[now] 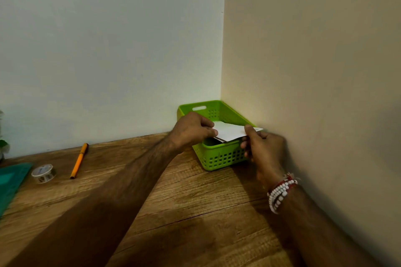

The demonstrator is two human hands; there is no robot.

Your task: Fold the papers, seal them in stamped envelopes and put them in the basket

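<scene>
A green plastic basket (219, 158) with a perforated wall stands in the corner where the two walls meet. A white envelope (231, 132) is held flat just above the basket's front half. My left hand (192, 129) pinches its left end. My right hand (263, 149), with a red and white bead bracelet on the wrist, pinches its right end next to the side wall. A second white edge shows just under the envelope; I cannot tell what it is. The inside of the basket is mostly hidden.
On the wooden table (195, 212), an orange pen (79, 160) lies at the left, a roll of clear tape (43, 173) beside it, and a teal mat (10, 184) at the left edge. Walls close off the back and the right side.
</scene>
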